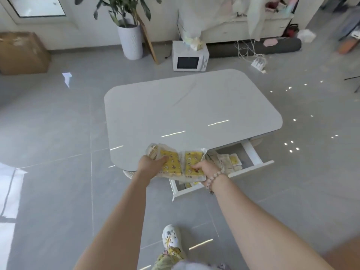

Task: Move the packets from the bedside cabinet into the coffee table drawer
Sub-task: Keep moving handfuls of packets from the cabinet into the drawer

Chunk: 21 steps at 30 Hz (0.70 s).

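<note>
Both bare arms were stretched forward and down, near each other. The left hand point(151, 166) gripped the packets point(173, 162) with curled fingers. The right hand point(205, 169), a bracelet point(215, 177) on its wrist, pinched them too.

Drawer point(253, 168) interior half hidden behind held packets point(173, 166), packet print unreadable, potted plant point(130, 41) cropped at top

A room at home: low coffee table point(185, 106) on grey floor tiles point(58, 133), big potted plant point(130, 36), little microwave point(190, 56), brown cardboard box point(21, 53).
</note>
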Each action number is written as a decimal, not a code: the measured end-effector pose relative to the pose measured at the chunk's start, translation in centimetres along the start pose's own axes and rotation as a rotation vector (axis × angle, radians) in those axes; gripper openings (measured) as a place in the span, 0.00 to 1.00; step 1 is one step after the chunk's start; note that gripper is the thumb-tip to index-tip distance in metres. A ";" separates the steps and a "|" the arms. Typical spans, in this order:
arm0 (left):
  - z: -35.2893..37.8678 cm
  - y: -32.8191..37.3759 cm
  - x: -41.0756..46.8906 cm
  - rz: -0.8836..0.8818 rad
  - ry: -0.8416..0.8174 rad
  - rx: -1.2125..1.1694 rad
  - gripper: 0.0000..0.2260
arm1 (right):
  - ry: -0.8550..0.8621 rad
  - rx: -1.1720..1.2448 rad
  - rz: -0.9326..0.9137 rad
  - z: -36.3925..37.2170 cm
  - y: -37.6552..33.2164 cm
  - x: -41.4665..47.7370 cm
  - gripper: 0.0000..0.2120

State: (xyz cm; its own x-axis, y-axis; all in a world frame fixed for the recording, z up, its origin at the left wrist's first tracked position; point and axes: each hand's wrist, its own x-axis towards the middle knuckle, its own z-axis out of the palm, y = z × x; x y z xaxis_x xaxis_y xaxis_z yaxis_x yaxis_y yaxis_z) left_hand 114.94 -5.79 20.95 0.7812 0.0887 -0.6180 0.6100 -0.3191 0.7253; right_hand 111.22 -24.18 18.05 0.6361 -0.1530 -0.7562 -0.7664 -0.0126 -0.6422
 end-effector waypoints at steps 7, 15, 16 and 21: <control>1.3 2.1 5.3 -0.065 -0.026 0.005 0.13 | 0.030 -0.023 0.067 -0.5 -4.1 3.7 0.07; 7.2 5.0 7.9 -0.091 -0.130 0.139 0.14 | 0.073 0.121 0.181 -5.5 -2.8 6.4 0.07; 8.3 5.2 8.0 -0.093 -0.148 0.167 0.15 | 0.084 0.130 0.194 -6.4 -2.3 6.5 0.06; 13.2 5.3 8.7 -0.113 -0.199 0.253 0.17 | 0.153 0.199 0.231 -10.0 -1.0 8.0 0.04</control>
State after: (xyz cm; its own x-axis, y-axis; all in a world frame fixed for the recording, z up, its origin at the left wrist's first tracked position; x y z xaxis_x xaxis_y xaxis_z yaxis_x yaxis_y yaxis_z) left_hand 123.25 -19.13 15.39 0.6539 -0.0409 -0.7554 0.6199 -0.5435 0.5660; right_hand 116.22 -35.28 13.93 0.4159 -0.2759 -0.8665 -0.8465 0.2308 -0.4798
